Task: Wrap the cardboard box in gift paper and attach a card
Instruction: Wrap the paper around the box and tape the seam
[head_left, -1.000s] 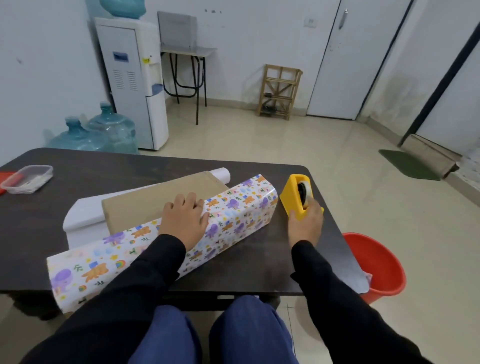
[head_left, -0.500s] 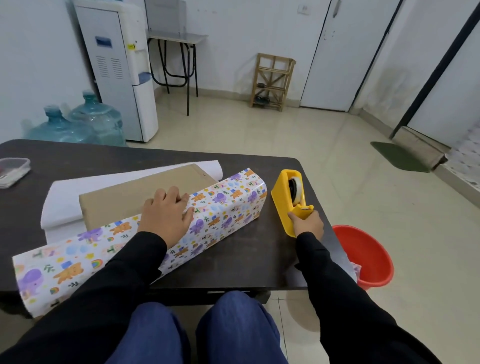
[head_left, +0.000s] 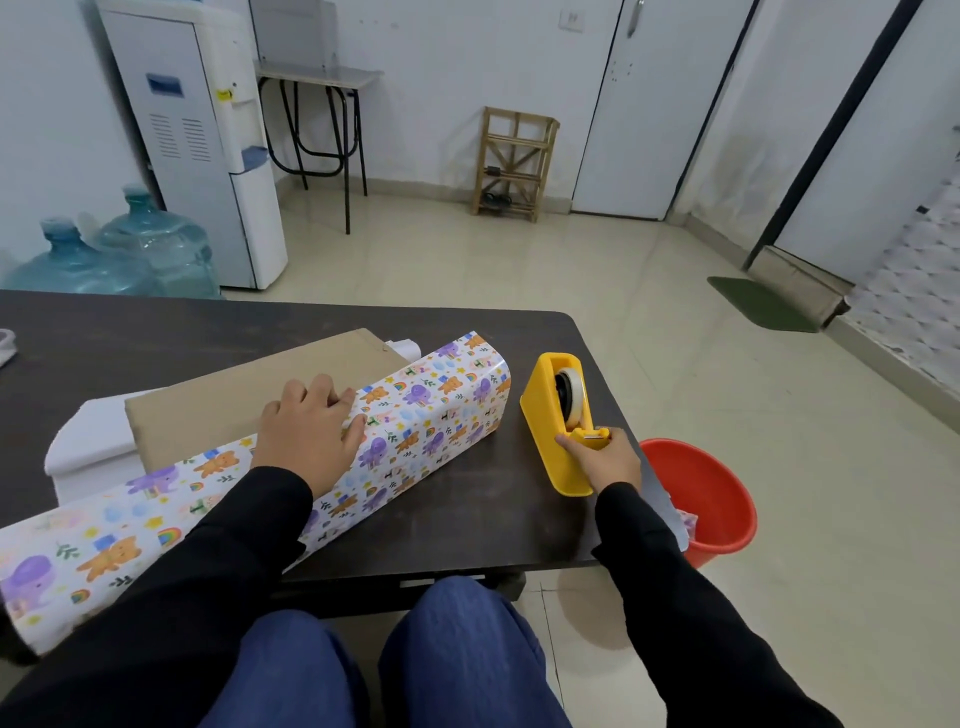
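Observation:
A long brown cardboard box (head_left: 228, 400) lies on the dark table (head_left: 467, 509), its near side covered by gift paper (head_left: 426, 421) printed with bears and elephants. The paper's white underside (head_left: 88, 441) shows beyond the box at the left. My left hand (head_left: 311, 431) presses the paper's folded edge down on top of the box. A yellow tape dispenser (head_left: 558, 421) stands to the right of the box. My right hand (head_left: 602, 457) pinches the tape end at the dispenser's near cutter.
A red bucket (head_left: 706, 493) stands on the floor by the table's right corner. Water jugs (head_left: 119, 260) and a white water dispenser (head_left: 197, 140) are behind the table at the left. A clear container's edge (head_left: 6, 345) shows at far left.
My right hand slid from the dispenser's top down to its near cutter end. The left hand stayed on the paper. The camera shifted slightly.

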